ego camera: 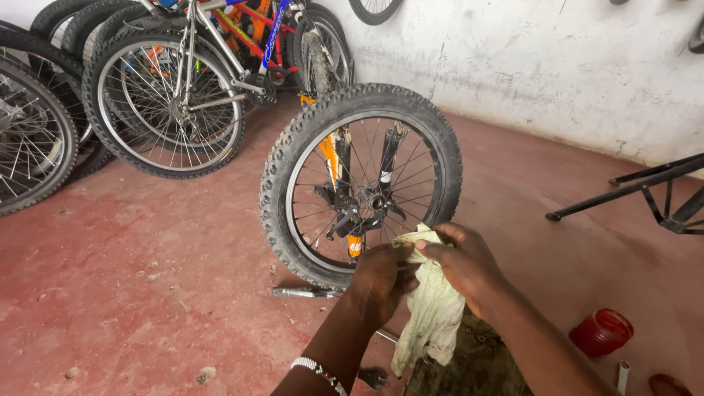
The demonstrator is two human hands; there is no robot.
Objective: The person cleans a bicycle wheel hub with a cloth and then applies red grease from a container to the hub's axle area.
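On the red floor [147, 264], near the white wall [557, 66]:
Wheel: a knobby-tyred bicycle wheel [361, 183] stood upright, its hub just beyond the fingers.
Rag: a pale cloth [429, 315] hung downward, long axis vertical, between both hands.
Left hand [381, 277]: fingers closed on the cloth's upper edge, against the lower rim.
Right hand [462, 265]: fingers pinched the cloth's top, equally near the wheel.
Nearby: metal tool [302, 292], red lid [601, 331], parked bicycles [183, 81].
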